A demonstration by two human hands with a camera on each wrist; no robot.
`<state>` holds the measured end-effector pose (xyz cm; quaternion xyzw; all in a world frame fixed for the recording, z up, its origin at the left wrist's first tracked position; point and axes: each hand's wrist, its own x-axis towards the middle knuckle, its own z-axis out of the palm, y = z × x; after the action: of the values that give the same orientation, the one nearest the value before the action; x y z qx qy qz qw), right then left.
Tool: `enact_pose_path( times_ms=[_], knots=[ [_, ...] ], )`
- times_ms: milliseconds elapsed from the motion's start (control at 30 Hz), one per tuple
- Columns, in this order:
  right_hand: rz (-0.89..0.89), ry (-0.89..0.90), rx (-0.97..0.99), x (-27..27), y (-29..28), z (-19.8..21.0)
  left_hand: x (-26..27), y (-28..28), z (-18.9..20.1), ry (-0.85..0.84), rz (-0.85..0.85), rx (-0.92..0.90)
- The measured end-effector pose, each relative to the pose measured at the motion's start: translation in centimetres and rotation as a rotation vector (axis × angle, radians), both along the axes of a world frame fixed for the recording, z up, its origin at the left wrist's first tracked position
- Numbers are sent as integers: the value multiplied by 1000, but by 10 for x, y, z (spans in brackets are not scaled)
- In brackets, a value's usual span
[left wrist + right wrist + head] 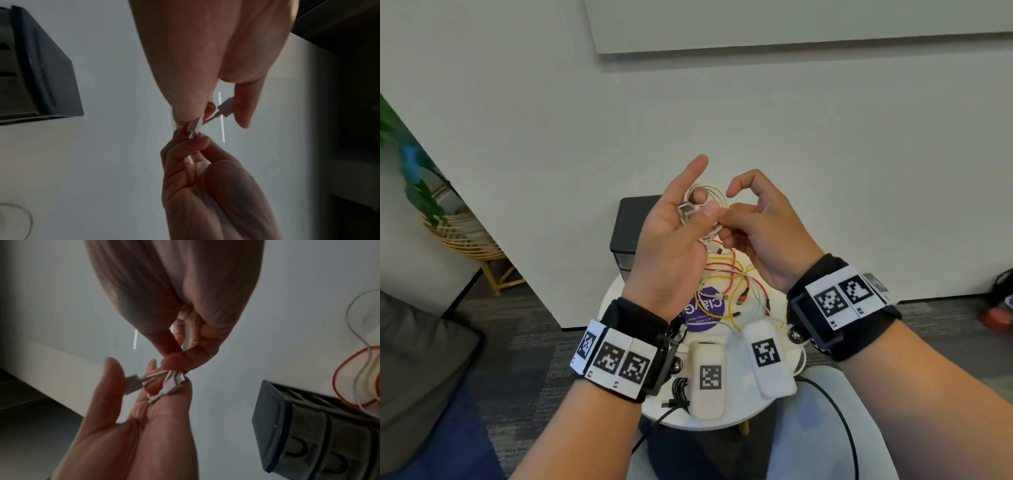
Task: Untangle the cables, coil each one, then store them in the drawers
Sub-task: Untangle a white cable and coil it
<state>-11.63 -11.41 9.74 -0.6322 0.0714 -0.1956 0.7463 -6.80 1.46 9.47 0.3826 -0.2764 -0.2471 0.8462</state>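
My left hand [681,192] is raised palm up over the table and holds a small coil of white cable [714,192], thumb pressed on the loops and index finger straight. The cable's USB plug [686,210] lies across that palm. My right hand [743,219] pinches the same coil from the right. The left wrist view shows the bundled loops [194,128] squeezed between both hands, the plug [226,105] sticking out. The right wrist view shows the bundle [172,382] too. A tangle of red, yellow and white cables [732,284] lies on the round white table [722,414]. The dark drawer unit [628,226] stands behind.
A purple round sticker [705,311] lies under the tangle. A black cable bundle [678,401] sits at the table's front edge, its lead trailing to the floor. A plant in a wicker stand [465,233] is at the left, a grey seat beside it. The wall is right behind the drawers.
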Motion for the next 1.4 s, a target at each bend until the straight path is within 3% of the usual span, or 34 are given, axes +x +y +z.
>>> enact_pose_path(
  times_ms=[167, 367, 500, 833, 967, 1067, 1200, 1400],
  knots=[
    [-27, 14, -23, 1, -2, -1, -2, -5, 4, 75, 101, 50],
    [-45, 11, -7, 2, 0, -1, -5, -10, 7, -28, 167, 127],
    [18, 46, -44, 3, -3, 3, -2, -9, 9, 56, 167, 84],
    [23, 169, -310, 1, -7, -4, 4, -15, 7, 133, 244, 124],
    [177, 306, -450, -10, -8, -11, 13, -13, 8, 131, 311, 143],
    [186, 261, -467, -13, -9, -14, 17, -13, 6, 127, 350, 152],
    [82, 198, -725, -10, -4, -5, 18, -13, 5, 143, 370, 122],
    [56, 139, -614, -2, 3, -2, 17, -14, 9, 118, 394, 144]
  ],
)
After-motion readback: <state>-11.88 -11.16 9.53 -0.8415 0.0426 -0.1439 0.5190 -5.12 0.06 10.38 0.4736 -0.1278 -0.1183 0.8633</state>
